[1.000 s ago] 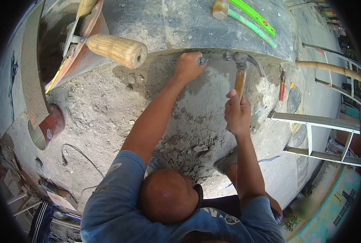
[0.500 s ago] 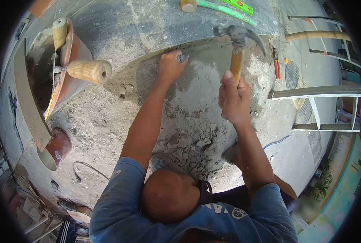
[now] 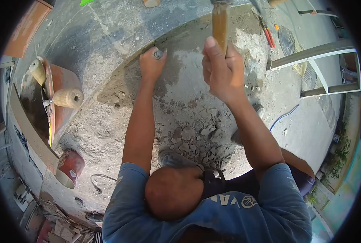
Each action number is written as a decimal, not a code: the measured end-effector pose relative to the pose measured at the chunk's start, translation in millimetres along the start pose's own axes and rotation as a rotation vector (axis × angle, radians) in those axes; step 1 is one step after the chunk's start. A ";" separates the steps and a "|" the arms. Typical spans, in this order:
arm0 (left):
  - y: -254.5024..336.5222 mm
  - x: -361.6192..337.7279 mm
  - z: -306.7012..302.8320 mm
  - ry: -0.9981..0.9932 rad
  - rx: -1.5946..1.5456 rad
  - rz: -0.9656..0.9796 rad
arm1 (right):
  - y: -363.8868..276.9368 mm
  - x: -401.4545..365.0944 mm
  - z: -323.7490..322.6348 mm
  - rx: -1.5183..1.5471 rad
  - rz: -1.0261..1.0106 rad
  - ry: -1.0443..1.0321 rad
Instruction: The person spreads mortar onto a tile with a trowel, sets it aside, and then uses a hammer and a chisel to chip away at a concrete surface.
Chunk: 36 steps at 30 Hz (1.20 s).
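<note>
My left hand is closed in a fist around a chisel; only its round metal top shows, and its lower end is hidden. The fist is by the edge where the rough dug floor meets the smoother grey slab. A claw hammer is gripped by my right hand, thumb along the wooden handle. Its head lies mostly beyond the top of the head view. Broken chunks of rubble lie in front of my feet.
At left stands a bucket with wooden-handled trowels on its rim. A red pipe piece lies below it. Red-handled pliers, a slipper and a metal ladder are at right.
My right hand has risen with the hammer, whose head has moved up toward the top edge. The camera view has shifted; my left fist still holds the chisel by the slab edge.
</note>
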<state>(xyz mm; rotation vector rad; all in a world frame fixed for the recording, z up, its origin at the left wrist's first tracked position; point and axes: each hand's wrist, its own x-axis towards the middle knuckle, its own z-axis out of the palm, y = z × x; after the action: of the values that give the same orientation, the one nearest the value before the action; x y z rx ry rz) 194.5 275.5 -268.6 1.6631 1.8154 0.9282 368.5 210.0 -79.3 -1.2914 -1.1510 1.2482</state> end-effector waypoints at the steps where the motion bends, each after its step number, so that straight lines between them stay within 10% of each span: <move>1: 0.7 -0.2 1.1 -0.026 0.010 0.000 | -33.3 8.6 -3.5 0.109 -0.122 0.113; 6: -1.8 1.3 -0.8 0.079 -0.075 0.071 | 4.1 7.9 11.2 0.459 -0.358 0.389; 8: -6.0 -0.7 2.2 0.076 -0.105 0.074 | 116.9 -30.3 21.7 -0.305 0.035 -0.051; 10: -2.8 8.5 0.7 0.059 -0.135 0.098 | 102.0 -34.0 10.1 -0.417 0.386 -0.265; 18: 0.4 1.1 1.3 0.079 -0.076 0.031 | -64.0 27.4 -18.9 0.238 -0.393 0.393; 20: 0.7 3.1 0.0 0.108 -0.108 0.043 | -2.4 11.1 8.3 0.491 -0.338 0.445; 22: 3.0 1.8 -3.0 0.049 -0.020 0.032 | 114.7 -28.6 25.1 -0.236 0.042 -0.014; 23: 1.7 4.5 -2.6 0.065 -0.018 0.040 | 126.6 -38.7 19.5 -0.344 0.336 -0.193; 26: -5.4 0.2 -1.1 0.066 -0.020 0.020 | 88.3 -31.0 -4.4 -0.222 0.339 -0.124; 31: -0.7 0.0 -1.4 0.068 -0.110 0.050 | -54.5 31.0 -22.5 0.287 -0.306 0.342; 35: -7.2 -0.2 0.8 0.101 -0.101 0.061 | 46.3 -7.5 24.1 0.310 -0.106 0.300; 36: -10.1 -3.0 2.8 0.101 -0.112 0.086 | 112.2 -26.7 20.7 -0.207 0.058 0.020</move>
<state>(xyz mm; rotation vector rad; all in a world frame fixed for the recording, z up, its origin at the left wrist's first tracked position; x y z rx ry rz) 190.5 272.7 -278.4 1.6624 1.7332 1.1482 347.7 174.3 -188.9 -1.4962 -1.2617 1.1782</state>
